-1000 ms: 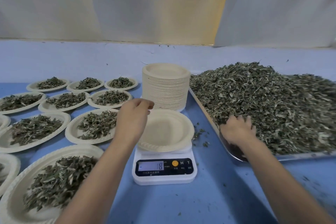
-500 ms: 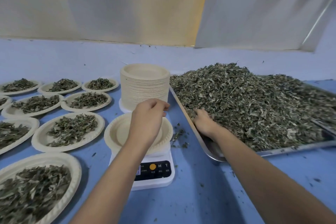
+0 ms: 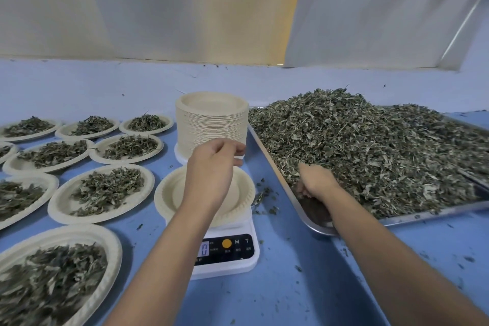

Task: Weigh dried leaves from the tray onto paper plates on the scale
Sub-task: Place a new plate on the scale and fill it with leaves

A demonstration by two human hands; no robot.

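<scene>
Reaching into the near corner of the tray [image 3: 436, 213], the right hand [image 3: 315, 182] curls around a clump of dried leaves [image 3: 370, 145], fingertips buried in the heap. The left hand [image 3: 214, 167] hangs loosely curled, holding nothing, above the bare paper plate [image 3: 169, 193] on the scale [image 3: 227, 262]; its forearm hides part of the readout. Filled plates [image 3: 100, 190] on the worktop [image 3: 291, 286] are cut off at left.

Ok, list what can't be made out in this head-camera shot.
All in the head view.
Scale display: the left forearm covers most of it; only a 0 shows.
Right hand: its fingers are sunk in the dried leaves, so its grip is hidden.
Left hand: seen from behind; whether it holds anything is unclear.
Tray: the right frame edge cuts it off.
</scene>
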